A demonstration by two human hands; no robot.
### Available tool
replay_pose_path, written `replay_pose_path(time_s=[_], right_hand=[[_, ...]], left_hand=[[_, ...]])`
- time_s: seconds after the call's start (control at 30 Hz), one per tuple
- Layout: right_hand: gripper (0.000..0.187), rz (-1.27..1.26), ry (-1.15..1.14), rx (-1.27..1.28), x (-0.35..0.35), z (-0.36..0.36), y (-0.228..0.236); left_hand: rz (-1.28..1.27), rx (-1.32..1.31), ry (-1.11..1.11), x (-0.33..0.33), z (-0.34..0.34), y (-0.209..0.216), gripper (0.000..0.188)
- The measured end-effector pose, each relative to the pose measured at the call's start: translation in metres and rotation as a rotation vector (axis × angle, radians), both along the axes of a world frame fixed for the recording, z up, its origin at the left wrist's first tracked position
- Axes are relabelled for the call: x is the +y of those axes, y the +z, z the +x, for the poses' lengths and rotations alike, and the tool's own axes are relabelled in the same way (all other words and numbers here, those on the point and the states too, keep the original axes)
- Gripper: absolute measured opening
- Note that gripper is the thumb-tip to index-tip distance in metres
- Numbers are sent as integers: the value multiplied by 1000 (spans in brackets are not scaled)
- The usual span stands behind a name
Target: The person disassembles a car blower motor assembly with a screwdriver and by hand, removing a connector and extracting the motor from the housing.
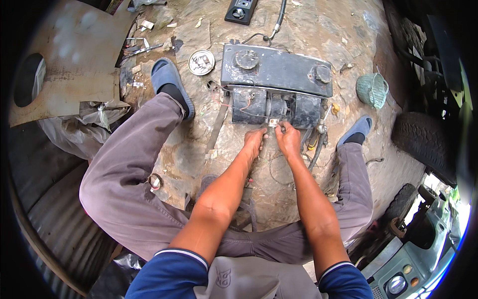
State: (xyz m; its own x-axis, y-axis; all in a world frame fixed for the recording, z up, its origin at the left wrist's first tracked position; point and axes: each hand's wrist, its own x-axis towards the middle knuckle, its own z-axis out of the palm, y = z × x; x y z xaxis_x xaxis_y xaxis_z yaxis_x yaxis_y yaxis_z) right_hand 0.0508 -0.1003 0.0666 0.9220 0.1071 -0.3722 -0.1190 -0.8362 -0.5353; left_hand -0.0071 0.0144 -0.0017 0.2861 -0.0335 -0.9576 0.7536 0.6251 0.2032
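A black box-shaped blower unit (279,70) lies on the ground in front of me, with two rounded dark housings along its near side. The left housing (249,105) has thin loose wires (243,103) across it. At the near edge, between the housings, is a small pale square piece (273,122). My left hand (255,138) is closed just left of and below this piece, its fingers curled. On the other side my right hand (289,138) pinches close beside it. What lies between the fingertips of either hand is too small to make out.
A round tin (201,62) stands left of the unit; a green woven basket (372,90) is at the right. A black device (241,11) and a hose (280,17) lie beyond. Tyres (423,142) and a vehicle front (423,269) border the right, sheet metal (74,60) the left.
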Motion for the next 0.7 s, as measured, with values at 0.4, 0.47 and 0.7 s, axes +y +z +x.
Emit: replay_pose_path(time_s=[0.4, 0.47, 0.7], right_hand=[[29, 262, -60, 200, -7, -20, -14], [27, 82, -26, 60, 2, -18, -15], [21, -312, 18, -70, 29, -5, -23]], left_hand=[[-390, -169, 249, 18, -20, -4, 17], [-399, -125, 330, 25, -29, -12, 15], [-227, -54, 126, 34, -38, -10, 23]])
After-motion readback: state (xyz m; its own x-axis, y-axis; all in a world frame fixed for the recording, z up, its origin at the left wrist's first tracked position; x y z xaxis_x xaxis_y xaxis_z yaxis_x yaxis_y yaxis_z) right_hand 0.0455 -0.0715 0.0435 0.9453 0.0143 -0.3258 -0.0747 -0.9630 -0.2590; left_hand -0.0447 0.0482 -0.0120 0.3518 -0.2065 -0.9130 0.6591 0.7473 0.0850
